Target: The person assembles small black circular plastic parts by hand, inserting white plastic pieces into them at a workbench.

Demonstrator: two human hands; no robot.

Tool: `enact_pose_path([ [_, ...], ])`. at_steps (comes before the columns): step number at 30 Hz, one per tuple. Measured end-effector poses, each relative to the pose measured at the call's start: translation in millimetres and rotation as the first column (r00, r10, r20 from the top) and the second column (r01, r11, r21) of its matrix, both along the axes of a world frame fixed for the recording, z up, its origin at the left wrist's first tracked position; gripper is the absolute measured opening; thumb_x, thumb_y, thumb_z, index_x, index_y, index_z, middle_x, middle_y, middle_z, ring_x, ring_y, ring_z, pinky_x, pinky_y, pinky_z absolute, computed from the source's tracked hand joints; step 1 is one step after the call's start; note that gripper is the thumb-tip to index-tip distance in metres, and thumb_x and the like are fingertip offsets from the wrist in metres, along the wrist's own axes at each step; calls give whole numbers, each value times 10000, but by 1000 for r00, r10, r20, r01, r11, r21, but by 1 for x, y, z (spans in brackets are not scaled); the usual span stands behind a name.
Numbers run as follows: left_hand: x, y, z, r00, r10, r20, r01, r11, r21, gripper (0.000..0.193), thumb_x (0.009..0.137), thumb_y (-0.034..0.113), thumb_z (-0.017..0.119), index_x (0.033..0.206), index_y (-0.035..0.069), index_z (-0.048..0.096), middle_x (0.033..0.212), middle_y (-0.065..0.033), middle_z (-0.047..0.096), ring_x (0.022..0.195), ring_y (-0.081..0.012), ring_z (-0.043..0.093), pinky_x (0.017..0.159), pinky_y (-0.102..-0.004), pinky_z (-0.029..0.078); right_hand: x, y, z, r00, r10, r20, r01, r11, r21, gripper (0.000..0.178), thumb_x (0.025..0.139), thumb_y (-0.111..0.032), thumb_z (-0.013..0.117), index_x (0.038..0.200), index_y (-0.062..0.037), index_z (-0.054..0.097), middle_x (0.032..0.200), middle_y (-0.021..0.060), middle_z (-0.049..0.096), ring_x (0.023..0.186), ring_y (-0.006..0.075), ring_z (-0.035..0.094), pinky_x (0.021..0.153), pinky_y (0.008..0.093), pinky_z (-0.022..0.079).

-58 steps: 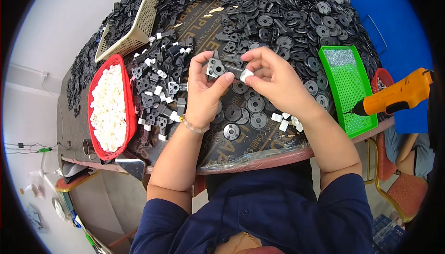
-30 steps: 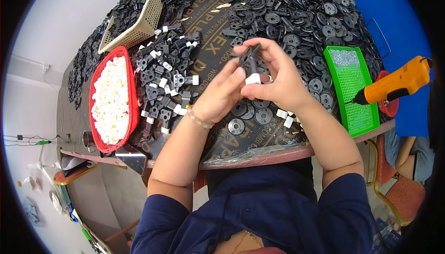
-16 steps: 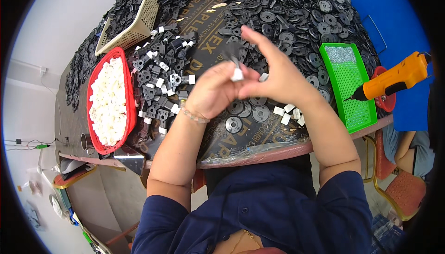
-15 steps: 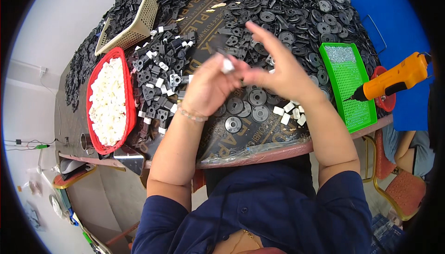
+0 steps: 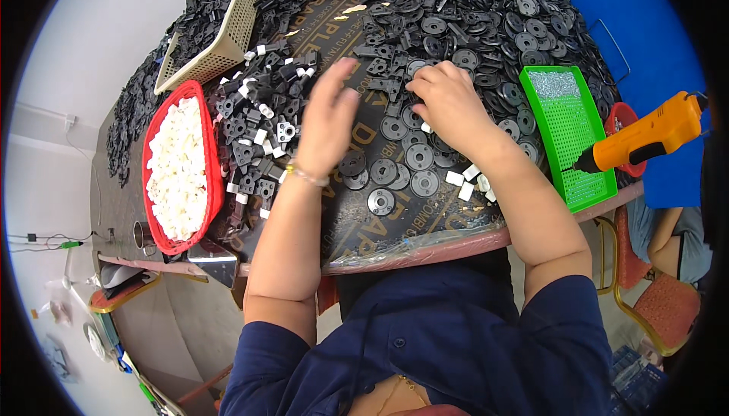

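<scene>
My left hand (image 5: 328,124) hangs over the table beside the pile of black brackets with white blocks in them (image 5: 262,127). Its fingers are apart and slightly blurred, and no part shows in it. Farther right, my right hand (image 5: 452,105) reaches down with bent fingers to the edge of the black parts, at some loose black brackets (image 5: 386,86) and round discs. What its fingertips close on is hidden. Nearer to me lie several black discs (image 5: 419,156), and a few white blocks (image 5: 465,184) sit below my right wrist.
A red basket of white blocks (image 5: 216,188) and a beige basket of black parts (image 5: 199,70) stand on the left. To the right are a green tray of screws (image 5: 558,150), an orange electric screwdriver (image 5: 649,135) and a red dish (image 5: 626,118). Black discs (image 5: 531,25) heap up at the back.
My hands, close together around a black part with a white block, have separated. The left is now without it, over the left side; the right has gone down to the black parts.
</scene>
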State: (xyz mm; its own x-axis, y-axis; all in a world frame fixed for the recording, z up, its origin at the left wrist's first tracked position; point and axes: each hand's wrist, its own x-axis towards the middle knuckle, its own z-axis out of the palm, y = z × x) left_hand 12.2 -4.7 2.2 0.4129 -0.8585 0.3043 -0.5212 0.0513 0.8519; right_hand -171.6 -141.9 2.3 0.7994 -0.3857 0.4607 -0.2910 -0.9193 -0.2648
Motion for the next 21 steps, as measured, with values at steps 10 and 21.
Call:
enact_pose_path([
  [10,-17,1,6,820,-188,540,2,945,327,497,804,44,686,1288,76,577,1095,-148,634,1121,-336,580,1011,-458,426,-27,-4,40,979,28,-201,41,943,331,169,789,-135,736,909,-25,691,921,116,662,941,328,627,832,419,505],
  [21,-16,7,17,991,10,134,-67,903,425,506,815,-52,680,1290,40,533,921,-68,650,833,-134,624,768,-259,513,-16,6,22,990,130,-59,-114,969,219,132,800,-88,714,922,-41,694,902,109,670,915,269,657,838,378,514],
])
